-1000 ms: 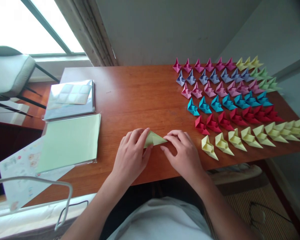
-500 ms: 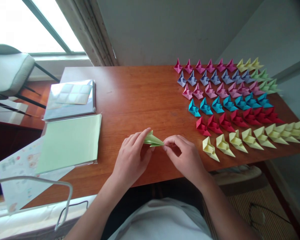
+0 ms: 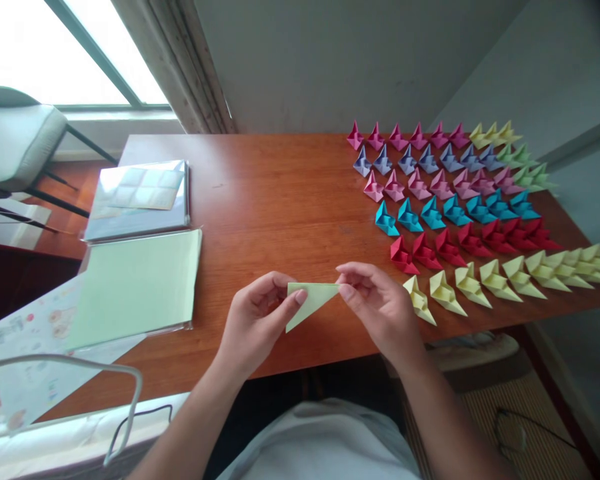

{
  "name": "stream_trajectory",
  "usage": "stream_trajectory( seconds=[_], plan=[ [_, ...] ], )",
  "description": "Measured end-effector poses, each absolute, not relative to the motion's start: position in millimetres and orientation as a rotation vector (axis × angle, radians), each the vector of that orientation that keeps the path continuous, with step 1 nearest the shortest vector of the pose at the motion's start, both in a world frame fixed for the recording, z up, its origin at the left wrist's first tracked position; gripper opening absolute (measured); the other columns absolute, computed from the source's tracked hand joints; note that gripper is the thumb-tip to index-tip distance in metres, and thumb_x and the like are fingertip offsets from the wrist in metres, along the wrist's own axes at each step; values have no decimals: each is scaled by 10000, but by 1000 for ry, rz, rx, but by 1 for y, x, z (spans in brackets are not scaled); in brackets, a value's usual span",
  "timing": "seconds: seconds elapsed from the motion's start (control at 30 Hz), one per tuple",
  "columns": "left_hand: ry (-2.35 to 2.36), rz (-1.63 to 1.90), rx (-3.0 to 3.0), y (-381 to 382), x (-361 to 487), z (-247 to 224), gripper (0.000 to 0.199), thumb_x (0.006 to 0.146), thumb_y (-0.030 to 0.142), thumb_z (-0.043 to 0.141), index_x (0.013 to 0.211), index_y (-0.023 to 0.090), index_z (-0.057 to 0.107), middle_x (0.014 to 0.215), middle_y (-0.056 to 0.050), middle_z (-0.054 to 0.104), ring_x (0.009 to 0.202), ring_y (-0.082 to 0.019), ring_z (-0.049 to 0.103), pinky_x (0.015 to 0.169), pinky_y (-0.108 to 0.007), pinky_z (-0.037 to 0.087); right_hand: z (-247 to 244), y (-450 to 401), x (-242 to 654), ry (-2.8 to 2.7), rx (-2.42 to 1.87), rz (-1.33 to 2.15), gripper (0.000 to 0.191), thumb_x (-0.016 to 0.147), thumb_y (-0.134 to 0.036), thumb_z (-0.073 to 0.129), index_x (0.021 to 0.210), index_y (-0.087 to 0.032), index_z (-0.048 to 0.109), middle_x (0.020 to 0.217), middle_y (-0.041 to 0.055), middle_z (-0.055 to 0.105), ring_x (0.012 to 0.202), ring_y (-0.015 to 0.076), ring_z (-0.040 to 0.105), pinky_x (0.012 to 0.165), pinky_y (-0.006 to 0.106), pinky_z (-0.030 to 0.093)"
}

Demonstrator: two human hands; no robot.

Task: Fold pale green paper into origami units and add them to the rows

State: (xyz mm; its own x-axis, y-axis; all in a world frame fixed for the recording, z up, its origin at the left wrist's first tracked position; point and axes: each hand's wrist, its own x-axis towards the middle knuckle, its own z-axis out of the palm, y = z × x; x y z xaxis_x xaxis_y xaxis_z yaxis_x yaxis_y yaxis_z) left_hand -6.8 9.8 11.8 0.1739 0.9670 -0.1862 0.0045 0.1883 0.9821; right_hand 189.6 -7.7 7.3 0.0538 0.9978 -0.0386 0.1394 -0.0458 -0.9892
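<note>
Between my two hands is a folded piece of pale green paper (image 3: 309, 303), seen flat as a triangle with its straight edge on top. My left hand (image 3: 261, 320) pinches its left end, thumb on the near face and fingers behind. At the right, my right hand (image 3: 375, 303) has its thumb and a finger closed on the narrow tip. The paper is held over the front part of the wooden table (image 3: 270, 220). Just right of my right hand lies the nearest pale yellow folded paper piece (image 3: 420, 301).
Rows of folded paper pieces in red (image 3: 401, 255), blue (image 3: 386, 219), pink, purple, magenta, yellow and green fill the table's right side. At left lie a green paper pack (image 3: 140, 287), a silvery pack (image 3: 140, 223) and a printed sheet (image 3: 25, 360). A pale curved bar (image 3: 137, 383) stands at front left.
The green paper, slim and pointed with open layers before, now shows a flat triangular face. My left hand has turned, bringing its thumb to the front; my right hand still holds the tip.
</note>
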Motion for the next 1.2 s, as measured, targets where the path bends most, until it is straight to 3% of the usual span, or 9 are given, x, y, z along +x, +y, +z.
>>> stream_trajectory(
  seconds=[0.2, 0.5, 0.67, 0.83, 0.93, 1.2],
  plan=[
    [1183, 978, 1044, 8, -1, 13, 262, 824, 342, 779, 713, 160, 627, 600, 44, 554, 535, -64, 465, 482, -168, 342, 9, -9, 188, -1213, -1377, 1134, 180, 980, -373, 591, 924, -227, 681, 823, 2, 693, 796, 152, 655, 753, 267, 511],
    [1142, 847, 1173, 8, -3, 12, 244, 880, 369, 709, 753, 168, 653, 601, 34, 553, 552, -87, 466, 510, -198, 362, 6, -8, 188, -1357, -1430, 961, 184, 956, -334, 598, 823, -214, 639, 757, 11, 619, 720, 166, 587, 685, 292, 487],
    [1094, 711, 1310, 11, -6, 9, 264, 903, 376, 676, 749, 162, 665, 635, 14, 564, 594, -104, 485, 541, -215, 388, 4, -4, 191, -1318, -1418, 1034, 187, 959, -351, 614, 834, -213, 637, 744, -3, 617, 705, 149, 589, 675, 266, 481],
    [1150, 903, 1096, 14, -2, 8, 210, 861, 355, 735, 788, 159, 716, 642, -1, 655, 565, -99, 547, 519, -197, 419, -1, -7, 184, -1243, -1307, 1168, 210, 993, -415, 557, 1001, -227, 650, 838, 3, 667, 792, 154, 634, 729, 264, 498],
    [1197, 989, 1012, 15, 3, 9, 201, 831, 345, 770, 771, 159, 728, 625, -3, 678, 555, -100, 579, 516, -188, 443, -2, -10, 177, -1373, -1318, 1233, 247, 996, -427, 542, 971, -215, 667, 872, 23, 705, 819, 171, 658, 741, 277, 507],
    [1211, 1077, 927, 15, 6, 3, 165, 792, 325, 811, 784, 171, 752, 665, 1, 710, 573, -108, 619, 533, -192, 493, -5, -10, 167, -1412, -1409, 1145, 183, 960, -383, 611, 928, -218, 683, 778, 13, 730, 660, 157, 679, 624, 256, 525]
  ],
)
